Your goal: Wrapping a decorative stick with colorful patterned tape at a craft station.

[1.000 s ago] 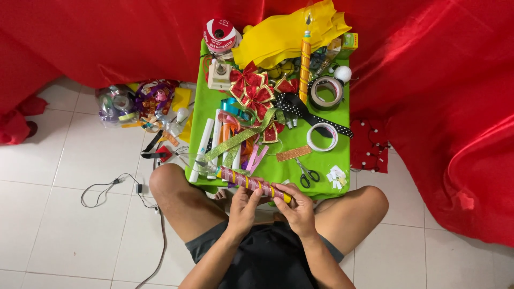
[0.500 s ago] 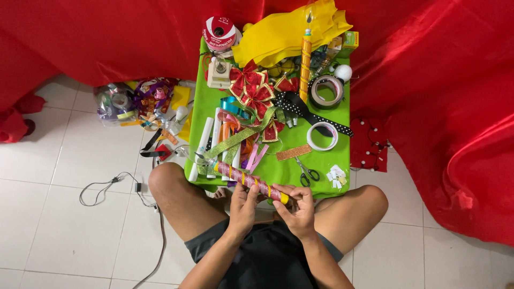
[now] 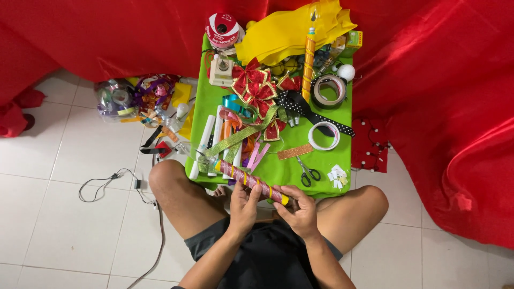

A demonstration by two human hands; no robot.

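Glittery red tube with yellow bands lies across the green table's near edge, pinched by the left hand and right hand, scissors nearby.

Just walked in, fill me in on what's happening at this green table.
A person sits on the tiled floor at a low green table crowded with craft supplies. Both hands grip a red glittery tube with yellow bands, left hand near its middle, right hand at its near end. On the table lie red bows, tape rolls, scissors and yellow paper.
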